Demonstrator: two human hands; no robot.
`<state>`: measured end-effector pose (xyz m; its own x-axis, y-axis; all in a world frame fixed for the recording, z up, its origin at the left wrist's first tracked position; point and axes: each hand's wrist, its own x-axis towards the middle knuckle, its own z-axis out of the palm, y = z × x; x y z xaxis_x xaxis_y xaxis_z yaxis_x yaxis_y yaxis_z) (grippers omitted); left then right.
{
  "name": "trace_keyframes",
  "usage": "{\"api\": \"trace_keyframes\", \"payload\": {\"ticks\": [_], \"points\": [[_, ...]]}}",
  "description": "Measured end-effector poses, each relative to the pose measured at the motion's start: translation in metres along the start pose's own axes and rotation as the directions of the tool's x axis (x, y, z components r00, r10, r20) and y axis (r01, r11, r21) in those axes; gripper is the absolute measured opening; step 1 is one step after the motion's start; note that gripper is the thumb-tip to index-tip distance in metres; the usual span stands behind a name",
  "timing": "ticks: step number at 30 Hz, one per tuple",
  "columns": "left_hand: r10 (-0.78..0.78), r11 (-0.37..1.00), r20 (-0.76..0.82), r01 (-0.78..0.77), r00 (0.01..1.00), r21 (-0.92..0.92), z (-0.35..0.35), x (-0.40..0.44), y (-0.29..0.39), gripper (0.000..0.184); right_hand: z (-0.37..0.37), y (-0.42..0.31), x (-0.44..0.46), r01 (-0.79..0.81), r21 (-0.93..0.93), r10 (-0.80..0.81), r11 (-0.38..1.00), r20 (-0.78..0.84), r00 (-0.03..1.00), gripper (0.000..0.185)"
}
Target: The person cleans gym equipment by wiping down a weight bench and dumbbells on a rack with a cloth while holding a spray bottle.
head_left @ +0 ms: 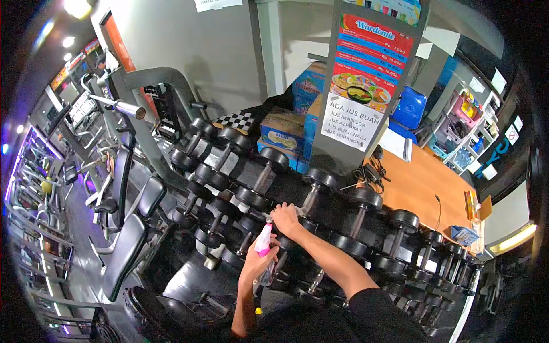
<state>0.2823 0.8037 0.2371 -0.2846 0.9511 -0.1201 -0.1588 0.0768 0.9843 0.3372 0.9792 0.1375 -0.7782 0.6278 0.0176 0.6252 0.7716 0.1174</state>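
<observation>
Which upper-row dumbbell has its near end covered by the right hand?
The fourth dumbbell from the left, just below the grey pillar: the right hand largely hides its near end, while the third and fifth show both heads.

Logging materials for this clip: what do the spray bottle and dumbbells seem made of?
Spray bottle: likely plastic; opaque pink-and-white head, body seemingly see-through. Dumbbells: heads perhaps rubber-coated, black with a dull sheen; handles look like metal, from their silvery glint.

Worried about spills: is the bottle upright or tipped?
Bottle seems roughly upright: in the left hand, its pink head sits above its clear body.
</observation>
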Motion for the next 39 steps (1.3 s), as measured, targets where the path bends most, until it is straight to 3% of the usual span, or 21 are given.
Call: {"api": "trace_keyframes", "payload": {"ticks": [1, 3, 4, 5, 7, 11, 13, 15, 16, 17, 19, 21, 23, 24, 25, 27, 29, 31, 34, 36, 39], "points": [[-0.008, 1.000, -0.007, 0.008, 1.000, -0.019, 0.000, 0.000, -0.003, 0.038, -0.002, 0.003, -0.007, -0.003, 0.001, 0.003, 1.000, 0.004, 1.000, 0.013], [-0.020, 0.999, -0.012, 0.019, 1.000, -0.041, 0.001, -0.002, -0.006, 0.038, -0.012, 0.015, -0.034, 0.084, 0.200, -0.034, 0.976, -0.243, 0.969, 0.018], [-0.028, 0.999, -0.017, 0.027, 0.999, -0.046, 0.002, -0.004, -0.005, 0.035, -0.017, 0.016, -0.050, 0.052, 0.303, 0.030, 0.952, -0.259, 0.965, 0.025], [-0.037, 0.998, -0.023, 0.036, 0.999, -0.052, 0.003, -0.005, -0.005, 0.032, -0.019, 0.017, -0.066, 0.051, 0.303, 0.030, 0.952, -0.257, 0.966, 0.025], [-0.013, 1.000, -0.006, 0.013, 1.000, -0.013, 0.004, -0.006, -0.009, 0.024, -0.019, 0.022, -0.098, 0.070, 0.350, 0.112, 0.934, -0.473, 0.874, 0.033], [-0.041, 0.998, 0.006, 0.040, 0.999, 0.047, 0.014, -0.007, -0.018, 0.014, 0.005, 0.020, -0.142, -0.035, 0.482, 0.302, 0.876, -0.490, 0.818, 0.043], [-0.016, 0.999, 0.025, 0.015, 1.000, 0.035, 0.018, -0.010, -0.017, 0.014, 0.014, 0.015, -0.157, -0.036, 0.559, 0.365, 0.828, -0.490, 0.792, 0.046], [0.005, 1.000, 0.041, -0.006, 0.999, 0.021, 0.019, -0.012, -0.017, 0.015, 0.024, 0.011, -0.171, -0.208, 0.740, 0.590, 0.639, -0.299, 0.750, 0.045], [0.044, 0.999, 0.057, -0.044, 0.997, -0.004, 0.020, -0.013, -0.018, 0.015, 0.025, 0.013, -0.178, -0.294, 0.789, 0.626, 0.540, -0.142, 0.767, 0.038], [0.082, 0.996, 0.070, -0.080, 0.994, -0.030, 0.020, -0.014, -0.019, 0.016, 0.028, 0.017, -0.181, -0.294, 0.788, 0.624, 0.541, -0.142, 0.768, 0.038], [0.062, 0.998, 0.068, -0.062, 0.996, 0.002, 0.017, -0.015, -0.017, 0.016, 0.028, 0.024, -0.182, -0.402, 0.870, 0.683, 0.285, 0.110, 0.722, 0.034], [0.044, 0.998, 0.064, -0.046, 0.997, 0.034, 0.014, -0.015, -0.017, 0.016, 0.021, 0.025, -0.182, -0.359, 0.891, 0.678, 0.277, 0.084, 0.731, 0.032], [0.031, 0.997, 0.034, -0.033, 0.999, 0.073, 0.013, -0.015, -0.019, 0.015, 0.003, 0.022, -0.172, -0.152, 0.933, 0.745, 0.325, -0.154, 0.649, 0.033], [0.031, 0.997, 0.034, -0.034, 0.999, 0.073, 0.012, -0.014, -0.022, 0.015, -0.012, 0.022, -0.164, -0.124, 0.962, 0.732, 0.245, -0.100, 0.673, 0.034], [0.011, 1.000, 0.027, -0.011, 1.000, 0.003, 0.012, -0.013, -0.025, 0.015, -0.023, 0.023, -0.150, -0.122, 0.962, 0.733, 0.244, -0.101, 0.673, 0.034], [-0.009, 0.998, 0.020, 0.010, 1.000, -0.063, 0.012, -0.014, -0.026, 0.015, -0.038, 0.027, -0.123, 0.018, 0.804, 0.617, 0.594, -0.470, 0.631, 0.035], [-0.005, 0.991, 0.003, 0.005, 1.000, -0.137, 0.016, -0.015, -0.023, 0.014, -0.040, 0.034, -0.090, 0.011, 0.555, 0.340, 0.832, -0.524, 0.781, 0.035], [0.010, 0.995, -0.010, -0.011, 1.000, -0.103, 0.017, -0.014, -0.021, 0.015, -0.034, 0.035, -0.063, 0.165, 0.379, -0.004, 0.911, -0.391, 0.920, 0.024], [0.030, 0.998, 0.005, -0.031, 1.000, 0.055, 0.014, -0.015, -0.011, 0.023, -0.027, 0.028, -0.039, 0.084, 0.272, 0.000, 0.959, -0.295, 0.955, 0.022], [0.043, 0.999, -0.041, -0.043, 0.998, 0.000, 0.013, -0.018, -0.013, 0.028, -0.027, 0.030, -0.026, 0.027, 0.316, 0.006, 0.949, -0.105, 0.994, 0.022], [0.076, 0.995, -0.091, -0.082, 0.993, -0.065, 0.009, -0.022, -0.038, 0.039, -0.017, 0.026, -0.015, 0.021, 0.270, 0.017, 0.963, -0.138, 0.990, 0.022]]}}
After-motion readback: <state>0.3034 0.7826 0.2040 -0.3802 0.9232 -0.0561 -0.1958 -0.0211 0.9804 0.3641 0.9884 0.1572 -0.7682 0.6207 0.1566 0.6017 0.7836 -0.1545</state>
